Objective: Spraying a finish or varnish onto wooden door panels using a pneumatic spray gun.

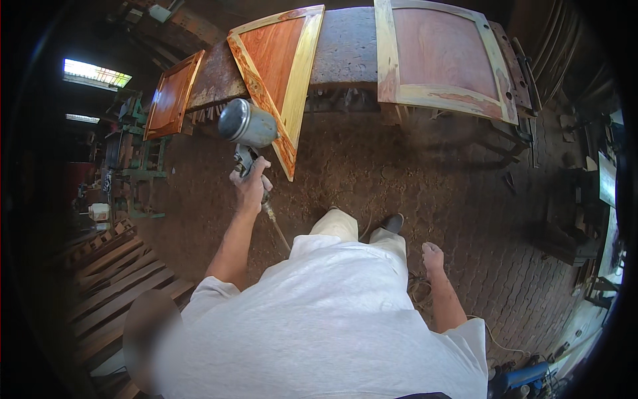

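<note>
My left hand (250,189) is wrapped around the grip of a spray gun (244,158). A round metal cup (256,126) sits on top of the gun, and a thin hose (278,229) runs down from its handle. Just beyond the cup, a framed wooden door panel (282,60) with a glossy orange-brown surface lies across the workbench (344,46), one corner jutting toward me. The cup overlaps part of this panel in view, and whether they touch is hidden. My right hand (432,256) hangs low at my right side, its fingers curled with nothing visible in them.
A pale-framed door panel (442,56) lies on the bench's right part, a darker reddish panel (174,96) at its left end. Wooden slats (123,286) are stacked at lower left. Hose coils lie by my right leg on the paved floor (465,199); blue equipment (525,376) stands lower right.
</note>
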Demonstrator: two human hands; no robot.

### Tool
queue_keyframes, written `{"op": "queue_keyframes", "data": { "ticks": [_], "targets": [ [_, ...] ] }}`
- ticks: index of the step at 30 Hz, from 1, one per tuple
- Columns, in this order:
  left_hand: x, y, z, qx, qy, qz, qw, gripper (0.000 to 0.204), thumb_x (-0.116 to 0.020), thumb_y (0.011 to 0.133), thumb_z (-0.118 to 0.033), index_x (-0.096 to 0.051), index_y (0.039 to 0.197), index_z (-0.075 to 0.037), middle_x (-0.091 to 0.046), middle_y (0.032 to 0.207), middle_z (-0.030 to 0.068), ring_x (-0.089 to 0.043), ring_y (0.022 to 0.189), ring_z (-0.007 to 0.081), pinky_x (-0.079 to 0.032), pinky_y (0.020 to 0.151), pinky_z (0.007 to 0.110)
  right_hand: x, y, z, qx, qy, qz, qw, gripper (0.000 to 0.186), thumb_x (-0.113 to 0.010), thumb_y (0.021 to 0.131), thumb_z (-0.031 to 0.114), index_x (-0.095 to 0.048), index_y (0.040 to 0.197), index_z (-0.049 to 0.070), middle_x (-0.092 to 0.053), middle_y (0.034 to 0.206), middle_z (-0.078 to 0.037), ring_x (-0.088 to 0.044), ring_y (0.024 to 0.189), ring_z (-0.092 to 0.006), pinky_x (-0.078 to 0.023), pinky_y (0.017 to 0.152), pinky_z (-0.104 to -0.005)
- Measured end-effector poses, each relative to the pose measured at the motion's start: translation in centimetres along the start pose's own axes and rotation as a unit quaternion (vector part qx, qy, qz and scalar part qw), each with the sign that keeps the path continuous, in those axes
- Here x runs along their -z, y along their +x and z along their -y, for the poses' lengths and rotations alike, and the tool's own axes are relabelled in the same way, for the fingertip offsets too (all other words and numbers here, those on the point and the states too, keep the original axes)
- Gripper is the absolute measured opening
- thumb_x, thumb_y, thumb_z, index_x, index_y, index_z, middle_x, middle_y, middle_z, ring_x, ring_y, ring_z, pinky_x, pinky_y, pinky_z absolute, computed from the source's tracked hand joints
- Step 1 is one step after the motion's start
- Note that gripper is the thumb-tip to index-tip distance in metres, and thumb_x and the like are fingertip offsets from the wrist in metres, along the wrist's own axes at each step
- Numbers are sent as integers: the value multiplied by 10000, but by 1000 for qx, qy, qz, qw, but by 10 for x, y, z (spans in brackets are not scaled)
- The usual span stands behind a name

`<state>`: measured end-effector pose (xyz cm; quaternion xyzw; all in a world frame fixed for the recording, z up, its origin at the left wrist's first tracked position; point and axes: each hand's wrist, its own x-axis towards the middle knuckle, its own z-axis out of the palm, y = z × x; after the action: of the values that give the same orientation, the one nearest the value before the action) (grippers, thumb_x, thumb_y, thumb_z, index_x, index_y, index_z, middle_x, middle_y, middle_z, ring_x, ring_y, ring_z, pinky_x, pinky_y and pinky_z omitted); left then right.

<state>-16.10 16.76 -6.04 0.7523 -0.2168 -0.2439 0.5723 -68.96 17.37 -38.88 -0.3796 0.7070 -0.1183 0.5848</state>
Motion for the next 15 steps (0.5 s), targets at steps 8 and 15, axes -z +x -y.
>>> {"op": "queue_keyframes", "data": {
  "ticks": [8, 15],
  "targets": [
    [-70, -58, 36, 49, 93, 59, 993, 285, -740, 947, -231, -615, 784, -34, -591, 626, -2, -556, 516, 90, -462, 482, 319, -106, -74, 276, 228, 13, 422, 877, 587, -699, 1005, 264, -531, 1467, -57, -617, 1433, -207, -608, 1302, -281, -482, 1105, -386],
    [-113, -21, 30, -237, 97, 65, 964, 301, -719, 855, -88, -661, 1125, 31, -702, 1036, 256, -710, 972, 429, -565, 843, 436, -190, -98, 414, 273, 31, 437, 856, 485, -707, 982, 307, -551, 1313, -12, -601, 1101, -39, -569, 1019, -129, -503, 899, -310]
  ]
}}
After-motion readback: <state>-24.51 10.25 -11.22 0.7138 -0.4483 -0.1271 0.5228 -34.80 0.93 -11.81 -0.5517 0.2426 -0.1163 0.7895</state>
